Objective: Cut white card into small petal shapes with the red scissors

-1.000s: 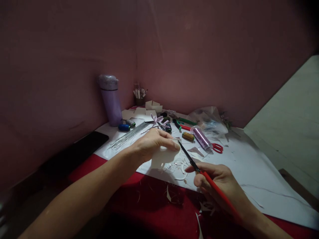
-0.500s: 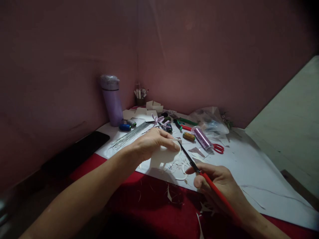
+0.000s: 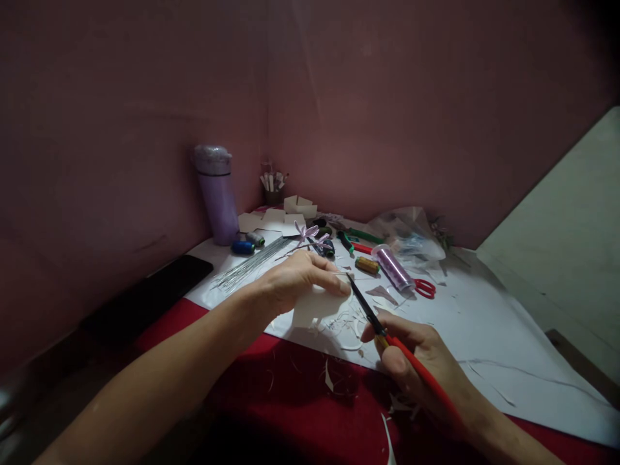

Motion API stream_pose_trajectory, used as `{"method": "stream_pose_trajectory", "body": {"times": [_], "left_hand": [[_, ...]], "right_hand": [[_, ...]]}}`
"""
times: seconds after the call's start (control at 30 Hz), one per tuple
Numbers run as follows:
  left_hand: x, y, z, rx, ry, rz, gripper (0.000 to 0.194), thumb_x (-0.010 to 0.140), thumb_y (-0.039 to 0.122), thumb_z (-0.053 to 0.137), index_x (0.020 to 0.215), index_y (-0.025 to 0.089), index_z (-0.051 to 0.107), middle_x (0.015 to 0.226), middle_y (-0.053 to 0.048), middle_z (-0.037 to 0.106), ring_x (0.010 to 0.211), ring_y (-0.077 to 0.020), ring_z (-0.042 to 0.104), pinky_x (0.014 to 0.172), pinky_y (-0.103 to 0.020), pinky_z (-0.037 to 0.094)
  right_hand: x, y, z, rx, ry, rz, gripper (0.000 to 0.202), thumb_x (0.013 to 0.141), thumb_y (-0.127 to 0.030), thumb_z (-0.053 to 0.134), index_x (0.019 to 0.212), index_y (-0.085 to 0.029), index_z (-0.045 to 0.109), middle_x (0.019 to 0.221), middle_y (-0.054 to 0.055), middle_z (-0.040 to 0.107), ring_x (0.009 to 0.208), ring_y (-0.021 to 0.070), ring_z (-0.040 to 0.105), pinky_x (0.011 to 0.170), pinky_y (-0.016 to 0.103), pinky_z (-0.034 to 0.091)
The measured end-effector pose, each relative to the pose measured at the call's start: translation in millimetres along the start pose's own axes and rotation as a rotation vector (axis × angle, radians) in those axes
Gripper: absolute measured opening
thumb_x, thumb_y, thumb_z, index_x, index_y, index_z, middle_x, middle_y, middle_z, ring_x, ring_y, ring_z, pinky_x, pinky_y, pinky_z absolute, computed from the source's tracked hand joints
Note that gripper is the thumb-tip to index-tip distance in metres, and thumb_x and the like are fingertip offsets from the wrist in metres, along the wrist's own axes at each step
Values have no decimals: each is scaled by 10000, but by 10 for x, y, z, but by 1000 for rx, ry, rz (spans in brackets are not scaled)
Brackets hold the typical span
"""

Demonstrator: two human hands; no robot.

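My left hand [image 3: 305, 278] is closed on a small, thin pale piece whose end shows past the fingertips; its full shape is hidden. Red-handled scissors [image 3: 416, 368] with dark blades are gripped in my right hand [image 3: 421, 355]. The blade tips lie just right of my left fingertips, at the end of the thin piece. Beneath the hands, thin paper scraps [image 3: 346, 323] are scattered on the white sheet [image 3: 484, 329]. A pale purple wire-stemmed flower [image 3: 306, 232] shows just beyond my left hand.
A purple bottle [image 3: 217, 203] and a black flat object [image 3: 155, 290] stand and lie at left. Behind are thin wires [image 3: 252, 265], a blue spool [image 3: 243, 247], a gold spool [image 3: 367, 265], a purple thread roll [image 3: 392, 266], red-handled scissors [image 3: 425, 289] and a plastic bag [image 3: 409, 236].
The scissor blades look more closed, and my right thumb has shifted slightly on the handle. Less of the pale piece shows past my left fingertips. My left hand has barely moved.
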State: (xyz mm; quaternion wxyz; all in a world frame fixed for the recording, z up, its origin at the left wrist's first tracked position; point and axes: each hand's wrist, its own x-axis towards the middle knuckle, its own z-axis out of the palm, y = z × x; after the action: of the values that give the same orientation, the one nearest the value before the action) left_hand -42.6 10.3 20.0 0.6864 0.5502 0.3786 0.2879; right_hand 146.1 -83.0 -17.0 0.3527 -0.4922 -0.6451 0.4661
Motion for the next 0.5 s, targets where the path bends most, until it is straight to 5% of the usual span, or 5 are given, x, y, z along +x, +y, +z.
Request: {"method": "stream_pose_trajectory", "body": {"times": [0.5], "left_hand": [[0,-28,52,39,-19,-38,120,528,148,724,537,124,606,463,-5,554,380,-101,494,368,-208,350]], "right_hand": [[14,98,26,-11,72,-73,412,774,-548,563,662,-153,586,463,-73,317,373,46,206,318,182,180]]}}
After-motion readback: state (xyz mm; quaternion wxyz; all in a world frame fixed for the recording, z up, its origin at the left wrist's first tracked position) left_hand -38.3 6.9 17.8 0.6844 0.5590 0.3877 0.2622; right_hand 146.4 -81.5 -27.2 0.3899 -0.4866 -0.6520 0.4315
